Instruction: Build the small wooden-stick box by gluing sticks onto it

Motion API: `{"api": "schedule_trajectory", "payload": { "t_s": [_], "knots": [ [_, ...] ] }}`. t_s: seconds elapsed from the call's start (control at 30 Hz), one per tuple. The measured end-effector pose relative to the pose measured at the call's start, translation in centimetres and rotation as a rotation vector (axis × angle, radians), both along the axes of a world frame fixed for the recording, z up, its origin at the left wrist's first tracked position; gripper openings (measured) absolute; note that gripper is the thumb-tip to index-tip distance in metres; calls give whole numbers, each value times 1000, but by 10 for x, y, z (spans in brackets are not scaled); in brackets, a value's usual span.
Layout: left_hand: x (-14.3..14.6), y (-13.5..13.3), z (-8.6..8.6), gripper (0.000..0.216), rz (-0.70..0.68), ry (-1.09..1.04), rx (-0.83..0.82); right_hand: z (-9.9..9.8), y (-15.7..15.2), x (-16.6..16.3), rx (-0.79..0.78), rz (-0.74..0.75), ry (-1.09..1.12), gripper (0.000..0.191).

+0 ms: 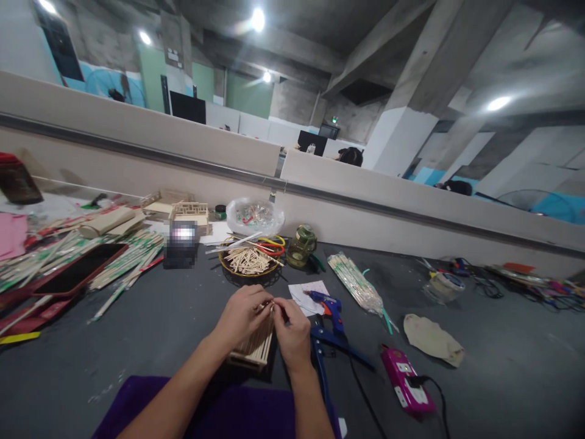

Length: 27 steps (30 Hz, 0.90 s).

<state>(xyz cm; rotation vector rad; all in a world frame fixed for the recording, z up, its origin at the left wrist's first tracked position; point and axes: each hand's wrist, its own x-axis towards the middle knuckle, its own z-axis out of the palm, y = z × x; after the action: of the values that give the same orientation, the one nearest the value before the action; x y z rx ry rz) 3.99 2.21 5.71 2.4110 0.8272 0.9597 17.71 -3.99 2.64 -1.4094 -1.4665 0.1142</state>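
Note:
Both my hands meet over a small structure of wooden sticks (254, 349) standing on the dark table near its front edge. My left hand (241, 314) is closed, with its fingers pinched on the top edge of the structure. My right hand (292, 332) is closed too, its fingertips pinching a thin stick against the same top edge. A blue glue gun (329, 308) lies just right of my right hand, on a white paper (307, 296).
A bowl of short sticks (249, 261) with red and yellow scissors sits behind my hands. Nearby are a green jar (301, 246), a bag of skewers (359, 285), a pink device (404, 381), blue pliers (326, 350), a tape roll (442, 284) and chopstick piles (123, 259) at left.

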Motion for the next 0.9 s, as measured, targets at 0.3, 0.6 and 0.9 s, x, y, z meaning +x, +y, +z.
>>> {"api": "schedule_trajectory", "payload": {
  "t_s": [0.3,0.6,0.9],
  "knots": [
    [-5,17,-12,21,98,-224,-183,-3,-45,48,-144,-279,-347,44],
    [-3,21,-19,20,89,-270,-220,-32,-87,81,-642,-421,-684,77],
    [0,29,-29,21,87,-304,-272,-7,-90,83,-975,-360,-679,89]
  ]
}}
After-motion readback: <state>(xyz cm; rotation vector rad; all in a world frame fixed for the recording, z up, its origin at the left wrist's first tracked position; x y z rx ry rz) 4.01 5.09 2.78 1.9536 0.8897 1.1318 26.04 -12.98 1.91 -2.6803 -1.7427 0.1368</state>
